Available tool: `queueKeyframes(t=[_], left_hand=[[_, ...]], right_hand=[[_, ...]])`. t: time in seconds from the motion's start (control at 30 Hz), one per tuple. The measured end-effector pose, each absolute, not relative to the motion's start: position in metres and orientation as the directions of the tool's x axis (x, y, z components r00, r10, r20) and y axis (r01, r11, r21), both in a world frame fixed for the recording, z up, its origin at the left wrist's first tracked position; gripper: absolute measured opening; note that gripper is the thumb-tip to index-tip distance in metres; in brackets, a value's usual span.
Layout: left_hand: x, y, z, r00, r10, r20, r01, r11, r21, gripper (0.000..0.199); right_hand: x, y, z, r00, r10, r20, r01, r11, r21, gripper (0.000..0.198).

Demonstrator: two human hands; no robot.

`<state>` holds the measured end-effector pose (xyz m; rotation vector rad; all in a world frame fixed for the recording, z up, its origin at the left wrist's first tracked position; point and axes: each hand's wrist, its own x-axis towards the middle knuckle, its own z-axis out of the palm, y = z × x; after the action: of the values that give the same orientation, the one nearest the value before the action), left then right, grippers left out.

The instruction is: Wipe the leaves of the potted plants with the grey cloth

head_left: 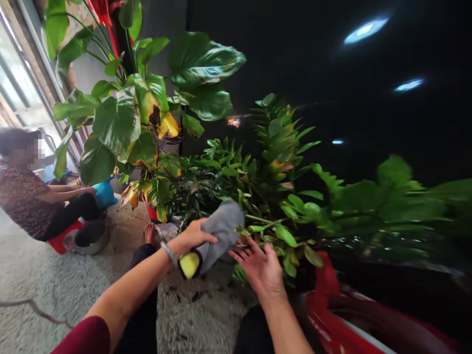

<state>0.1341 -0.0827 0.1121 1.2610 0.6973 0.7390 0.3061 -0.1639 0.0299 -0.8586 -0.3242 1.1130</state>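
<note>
My left hand (194, 235) grips a grey cloth-like item (223, 227) whose lower end shows a yellow-green patch (189, 264) with a dark rim. Its exact kind I cannot make out. Just right of it, my right hand (262, 268) is open, palm turned up and fingers spread, at the low leaves and stems of a green potted plant (285, 235). Whether the fingers touch a stem is unclear. Behind both hands grow denser dark-green plants (217, 169).
A tall plant with large, partly yellowed leaves (118, 120) stands at left. At lower right is a red bag (324, 305). A person (25, 196) sits on a red stool (61, 238) beside a grey basin (90, 238). A dark glossy wall (313, 54) rises behind the plants.
</note>
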Motion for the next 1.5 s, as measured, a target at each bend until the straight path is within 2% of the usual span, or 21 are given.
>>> queueKeyframes(t=[0.07, 0.13, 0.3, 0.37, 0.43, 0.57, 0.67, 0.73, 0.87, 0.93, 1.0, 1.13, 1.2, 1.27, 1.33, 1.43, 1.5], left_hand=[[0.111, -0.095, 0.097, 0.637, 0.763, -0.113, -0.076, 0.208, 0.975, 0.043], [0.086, -0.102, 0.103, 0.677, 0.728, -0.105, -0.105, 0.237, 0.966, 0.049], [0.087, -0.079, 0.167, 0.592, 0.801, 0.091, -0.282, 0.099, 0.954, 0.06], [0.108, -0.068, 0.175, 0.583, 0.805, 0.109, -0.318, 0.102, 0.942, 0.063], [0.126, -0.064, 0.164, 0.59, 0.806, 0.036, -0.281, 0.163, 0.946, 0.062], [0.12, -0.081, 0.11, 0.582, 0.784, -0.215, -0.055, 0.302, 0.952, 0.047], [0.09, -0.095, 0.099, 0.632, 0.724, -0.276, -0.022, 0.373, 0.927, 0.05], [0.074, -0.096, 0.116, 0.665, 0.714, -0.218, -0.074, 0.353, 0.933, 0.055], [0.074, -0.075, 0.175, 0.633, 0.769, 0.086, -0.301, 0.142, 0.943, 0.057], [0.088, -0.062, 0.189, 0.594, 0.787, 0.165, -0.366, 0.082, 0.927, 0.054], [0.103, -0.056, 0.18, 0.574, 0.809, 0.126, -0.341, 0.097, 0.935, 0.051], [0.107, -0.07, 0.123, 0.57, 0.812, -0.124, -0.062, 0.193, 0.979, 0.043], [0.091, -0.083, 0.106, 0.595, 0.778, -0.2, -0.024, 0.266, 0.964, 0.044], [0.071, -0.093, 0.112, 0.632, 0.756, -0.171, -0.091, 0.292, 0.952, 0.046], [0.055, -0.093, 0.139, 0.64, 0.765, -0.066, -0.186, 0.238, 0.953, 0.049], [0.049, -0.075, 0.183, 0.573, 0.812, 0.112, -0.324, 0.099, 0.941, 0.054], [0.056, -0.057, 0.191, 0.516, 0.844, 0.149, -0.367, 0.06, 0.928, 0.057]], right_hand=[[0.308, -0.164, 0.027, 0.43, 0.878, -0.211, -0.65, 0.139, -0.747, 0.047], [0.311, -0.166, 0.024, 0.424, 0.884, -0.199, -0.646, 0.141, -0.75, 0.047], [0.318, -0.167, 0.02, 0.442, 0.881, -0.169, -0.654, 0.188, -0.733, 0.05], [0.317, -0.165, 0.019, 0.441, 0.879, -0.183, -0.673, 0.188, -0.716, 0.052], [0.315, -0.162, 0.019, 0.436, 0.878, -0.196, -0.691, 0.187, -0.698, 0.049], [0.315, -0.159, 0.018, 0.422, 0.875, -0.238, -0.721, 0.166, -0.673, 0.042], [0.317, -0.16, 0.015, 0.399, 0.885, -0.239, -0.719, 0.141, -0.68, 0.046], [0.318, -0.161, 0.014, 0.401, 0.891, -0.214, -0.707, 0.152, -0.691, 0.048], [0.315, -0.161, 0.014, 0.427, 0.882, -0.2, -0.684, 0.17, -0.71, 0.047], [0.312, -0.158, 0.017, 0.427, 0.881, -0.204, -0.679, 0.164, -0.716, 0.047], [0.308, -0.155, 0.019, 0.411, 0.886, -0.213, -0.683, 0.146, -0.715, 0.048], [0.305, -0.15, 0.021, 0.36, 0.896, -0.261, -0.716, 0.086, -0.693, 0.047], [0.306, -0.149, 0.02, 0.355, 0.889, -0.288, -0.725, 0.068, -0.685, 0.043], [0.306, -0.15, 0.021, 0.37, 0.884, -0.284, -0.722, 0.081, -0.687, 0.042], [0.305, -0.152, 0.023, 0.391, 0.882, -0.263, -0.709, 0.106, -0.697, 0.043], [0.298, -0.155, 0.029, 0.421, 0.869, -0.259, -0.685, 0.118, -0.719, 0.041], [0.291, -0.155, 0.032, 0.438, 0.862, -0.256, -0.683, 0.133, -0.719, 0.036]])
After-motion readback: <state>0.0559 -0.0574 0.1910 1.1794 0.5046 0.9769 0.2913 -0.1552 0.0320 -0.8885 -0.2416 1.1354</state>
